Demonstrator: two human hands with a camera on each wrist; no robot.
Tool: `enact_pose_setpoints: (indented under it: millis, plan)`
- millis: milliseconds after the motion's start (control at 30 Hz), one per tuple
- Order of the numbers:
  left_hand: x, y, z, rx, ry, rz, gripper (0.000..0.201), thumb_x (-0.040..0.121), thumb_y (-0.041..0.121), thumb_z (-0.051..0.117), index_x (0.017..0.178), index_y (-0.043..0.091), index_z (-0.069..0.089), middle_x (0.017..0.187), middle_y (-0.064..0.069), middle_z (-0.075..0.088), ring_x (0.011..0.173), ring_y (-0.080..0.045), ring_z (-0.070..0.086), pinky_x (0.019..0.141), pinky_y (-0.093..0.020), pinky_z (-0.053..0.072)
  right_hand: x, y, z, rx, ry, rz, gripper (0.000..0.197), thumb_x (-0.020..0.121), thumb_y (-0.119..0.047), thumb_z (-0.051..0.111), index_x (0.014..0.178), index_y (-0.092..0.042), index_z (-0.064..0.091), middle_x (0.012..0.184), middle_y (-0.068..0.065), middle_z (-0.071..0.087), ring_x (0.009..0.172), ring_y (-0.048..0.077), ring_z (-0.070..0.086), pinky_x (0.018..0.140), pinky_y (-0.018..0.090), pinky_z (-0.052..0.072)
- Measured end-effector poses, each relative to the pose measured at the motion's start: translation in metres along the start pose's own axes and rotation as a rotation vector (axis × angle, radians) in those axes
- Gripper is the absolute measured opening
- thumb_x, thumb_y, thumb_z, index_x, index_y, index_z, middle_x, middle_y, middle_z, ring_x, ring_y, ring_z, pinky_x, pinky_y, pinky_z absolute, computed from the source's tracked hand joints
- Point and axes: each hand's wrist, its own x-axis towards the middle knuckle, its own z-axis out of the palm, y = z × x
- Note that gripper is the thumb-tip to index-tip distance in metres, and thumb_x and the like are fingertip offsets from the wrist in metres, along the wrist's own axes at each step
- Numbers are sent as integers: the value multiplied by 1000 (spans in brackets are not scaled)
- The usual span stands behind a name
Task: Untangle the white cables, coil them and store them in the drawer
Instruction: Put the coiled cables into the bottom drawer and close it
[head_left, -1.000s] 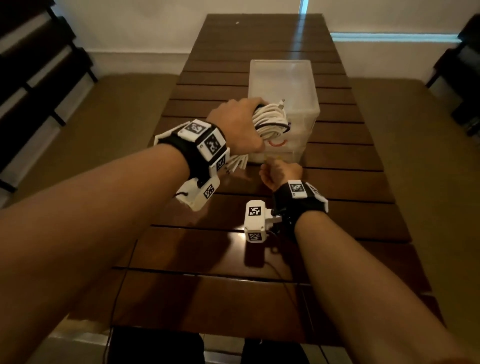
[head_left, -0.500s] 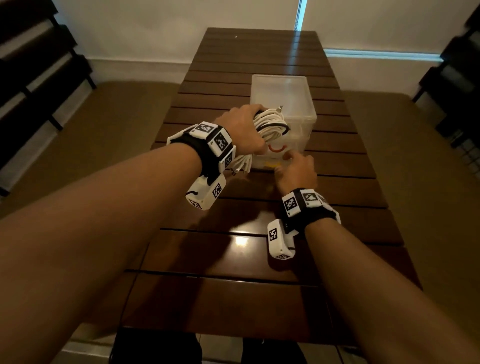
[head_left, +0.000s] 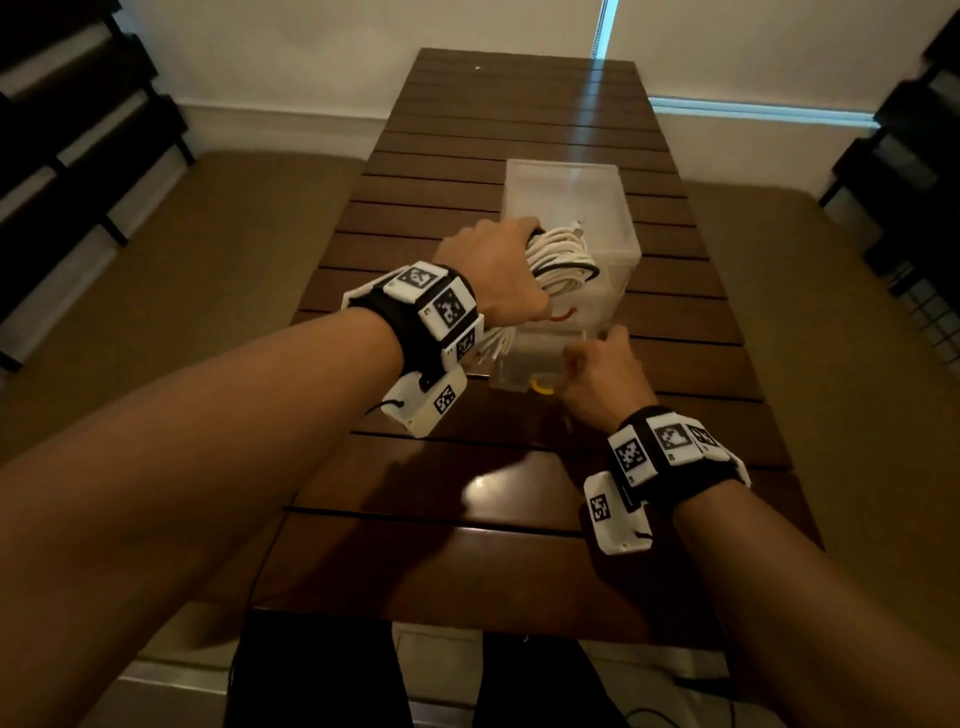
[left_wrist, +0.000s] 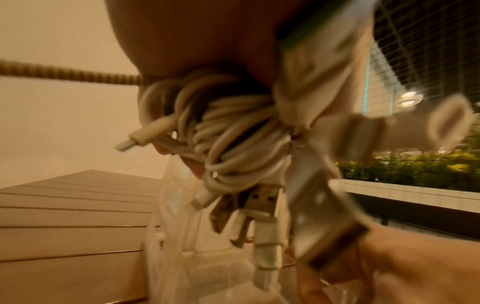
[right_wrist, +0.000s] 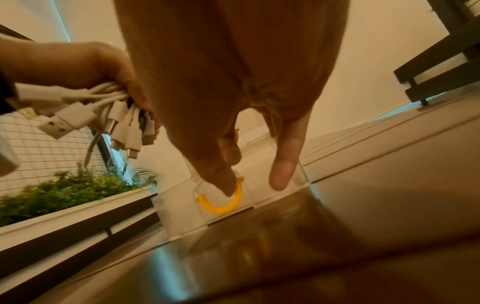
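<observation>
Dark slatted table, clear drawer unit just beyond both hands. Left hand clamps the coiled white cables, held up at the unit so they're ready to drop in. Right hand hooks a finger in the yellow handle of the lower drawer, likely pulling it out.

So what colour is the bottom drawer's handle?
Yellow handle, clearest in the right wrist view.

Both my arms are stretched out forward: left hand fisted tight round something, right hand lower, thumb and finger reaching down, pinching.
</observation>
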Motion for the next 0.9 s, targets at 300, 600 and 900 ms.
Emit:
enact_pose_setpoints:
  millis: [300,600,900]
  plan:
    - [-89,-8,-7,188,20,6,48,70,50,65,108,25,52,85,3,60,74,-22,56,75,-36,48,-89,-14,5,-182,-268,-134,19,80,-46,69,82,-28,60,126,0,34,93,24,55,85,37,51]
    - [-108,-16,-1,199,66,-22,58,61,50,61,112,25,51,92,-1,67,79,-28,60,76,-39,50,-83,-22,5,123,-152,1,20,89,-28,63,108,-22,62,109,2,63,94,18,60,81,33,50]
    - [-109,-12,-1,191,83,-29,52,65,49,63,109,23,52,94,-3,64,75,-26,51,74,-38,44,-103,-7,22,12,-258,-72,9,89,-22,67,92,-25,59,118,6,58,106,22,57,77,26,41]
